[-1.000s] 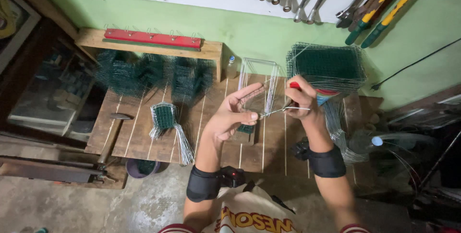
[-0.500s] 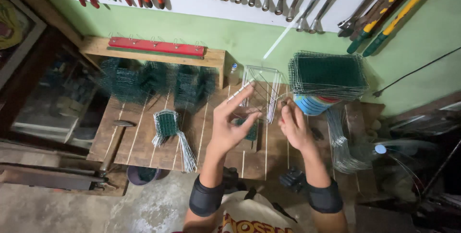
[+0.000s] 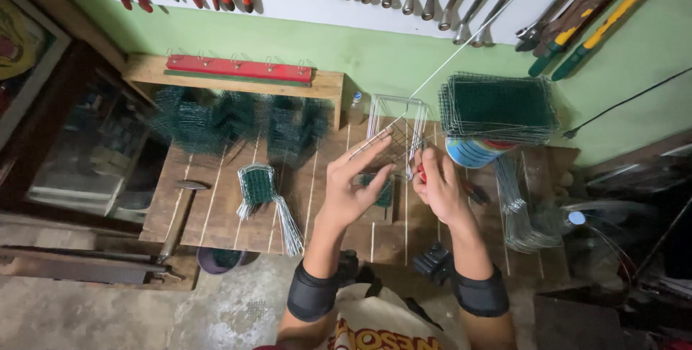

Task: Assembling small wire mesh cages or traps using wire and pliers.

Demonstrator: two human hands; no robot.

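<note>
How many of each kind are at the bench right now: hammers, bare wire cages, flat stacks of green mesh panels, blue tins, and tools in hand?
Hammer: 1
Bare wire cage: 1
Flat stack of green mesh panels: 1
Blue tin: 1
Red-handled tool, gripped in the right hand: 1
Total: 5

A bare, shiny metal wire cage [image 3: 396, 130] stands on a rough, unpainted plank workbench [image 3: 216, 206]; beside it, green-coated wire mesh panels [image 3: 497, 108] sit stacked, and a wooden-handled hammer [image 3: 176, 220] lies matt.
</note>
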